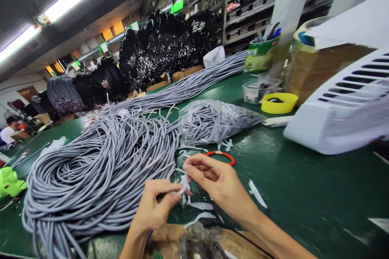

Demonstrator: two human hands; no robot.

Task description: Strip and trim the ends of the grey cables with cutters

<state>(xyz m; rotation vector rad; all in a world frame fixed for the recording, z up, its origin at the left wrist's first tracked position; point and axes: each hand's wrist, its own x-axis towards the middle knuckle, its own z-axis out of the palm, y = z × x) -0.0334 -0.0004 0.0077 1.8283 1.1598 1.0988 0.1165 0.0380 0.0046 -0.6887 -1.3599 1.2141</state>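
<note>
My left hand (156, 206) is closed, with thumb and forefinger pinching a thin white strip (184, 184). Just above and to the right, my right hand (220, 186) is closed too, its fingertips pinched at the upper end of the strip. Whether a cable end lies inside the strip is too small to tell. Left of my hands spreads a large coiled heap of grey cables (103, 166), some with pale stripped ends. Behind my right hand lie the red handle loops (223, 154) of a tool. Loose white scraps (257, 194) are scattered on the green table (304, 186).
A clear bag of short grey cable pieces (212, 123) lies beyond my hands. Further right are a yellow tape ring (278, 103), a green can (261, 54) and a white slatted casing (334, 117). Black cable bundles (161, 44) hang behind. A person (10, 131) sits far left.
</note>
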